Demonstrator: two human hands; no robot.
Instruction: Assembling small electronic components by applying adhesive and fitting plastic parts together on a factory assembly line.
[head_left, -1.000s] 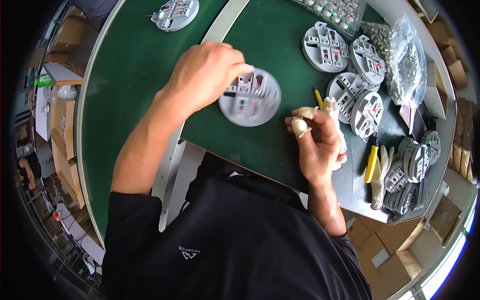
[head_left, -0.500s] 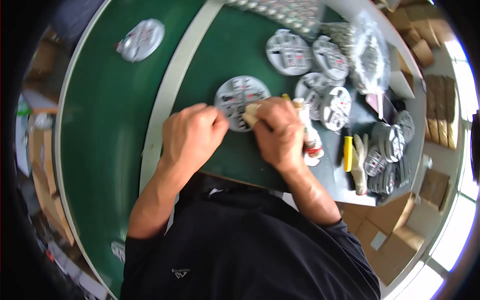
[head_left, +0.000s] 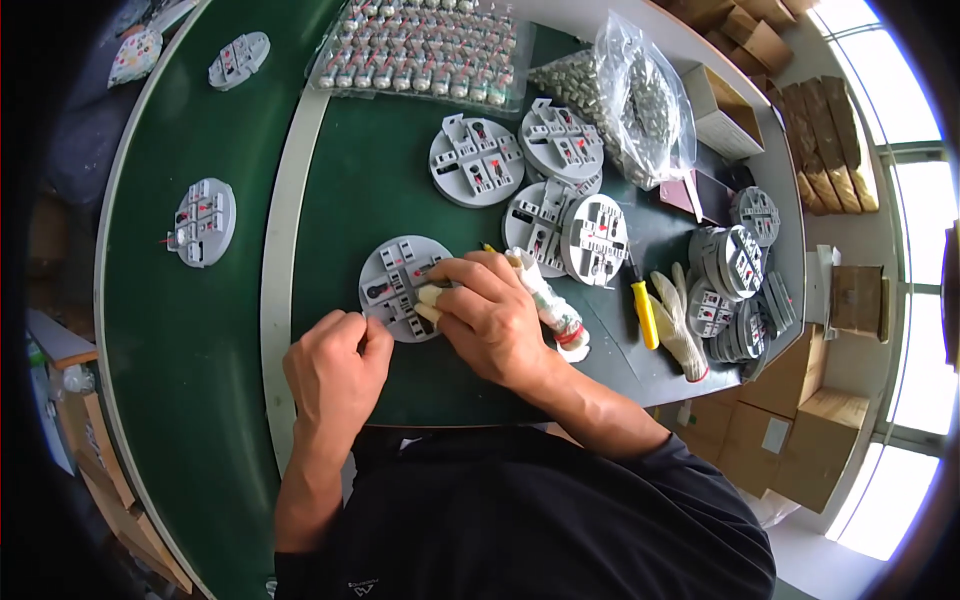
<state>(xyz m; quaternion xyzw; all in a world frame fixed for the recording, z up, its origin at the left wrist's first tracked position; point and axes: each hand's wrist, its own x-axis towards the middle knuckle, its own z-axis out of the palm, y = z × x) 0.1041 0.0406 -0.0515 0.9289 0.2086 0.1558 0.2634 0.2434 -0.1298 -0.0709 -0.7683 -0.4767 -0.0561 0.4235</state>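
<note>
A round grey plastic disc (head_left: 390,262) with raised blocks and small red and black parts lies on the green tabletop before me. My left hand (head_left: 335,370) is closed at its lower left edge, thumb against curled index finger. Anything pinched there is hidden. Over the disc's right side is my right hand (head_left: 490,320), cream covers on two fingertips and the fingers drawn together. What they grip, if anything, I cannot make out. Beside this hand lies a white cloth-wrapped roll (head_left: 548,300) with a red band. A small yellow tip (head_left: 488,247) shows just beyond the knuckles.
Similar discs (head_left: 475,160) lie beyond my right hand; several more are stacked (head_left: 728,262) at far right. A yellow-handled tool (head_left: 645,315) and knitted glove (head_left: 680,325) lie nearer. Behind are a bag of metal parts (head_left: 640,100) and bagged rows (head_left: 420,50). Left of the rail (head_left: 290,250) are more discs (head_left: 205,222).
The whole view has shifted, so the tabletop things sit farther left. My left hand has moved to the disc's near edge. My right hand stays over its right side. A second disc shows upper left.
</note>
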